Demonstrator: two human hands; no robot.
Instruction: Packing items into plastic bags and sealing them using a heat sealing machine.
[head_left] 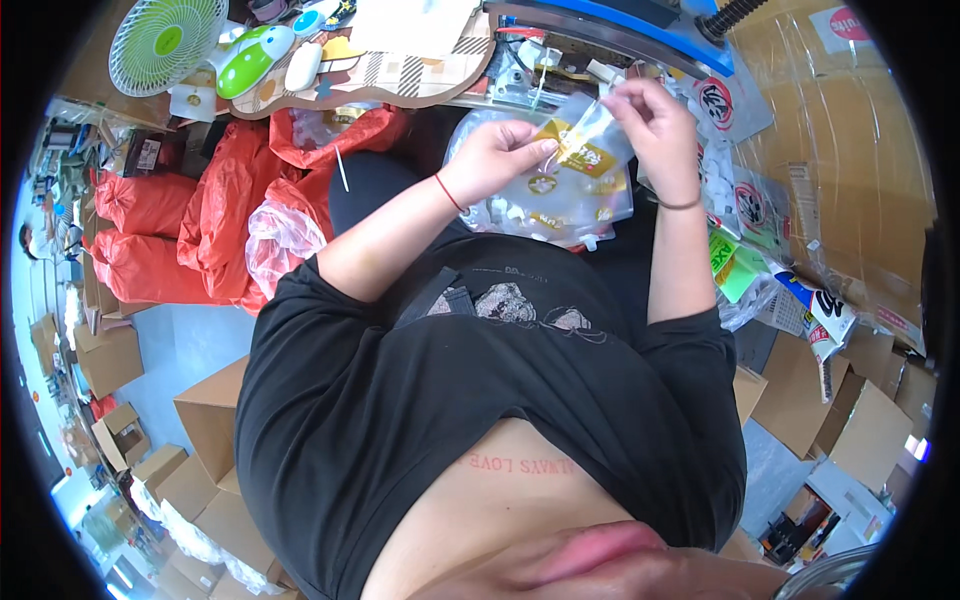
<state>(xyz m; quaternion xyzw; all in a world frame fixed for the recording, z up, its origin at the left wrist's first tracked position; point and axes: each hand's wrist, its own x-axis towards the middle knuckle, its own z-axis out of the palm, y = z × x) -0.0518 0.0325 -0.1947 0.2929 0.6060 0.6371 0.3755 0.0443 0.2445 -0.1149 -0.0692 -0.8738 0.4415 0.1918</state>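
Pretty cramped packing corner here: cardboard boxes [205, 420] all over the floor, a cluttered worktable [400, 75] at the top with a green desk fan [165, 42] on it, and a heap of orange plastic bags [190, 225] off to the person's left. In the lap sits a big clear bag of small white parts [560, 205], open side facing up as far as I can tell.

Above that, both hands are on a small clear pouch with a gold label [580, 150]. The left hand [495, 160] has its fingers pinched together on the pouch's lower edge; the right hand [655, 125] has fingertips closed on the top corner, held up near the table edge.

What I'd worry about: the film looks slick and it's only held by two pinch points, so one slip and it drops into the lap bag or down between the boxes. Pulling the corners apart too hard could tear it. Can't tell if the pouch is sealed or has anything in it.
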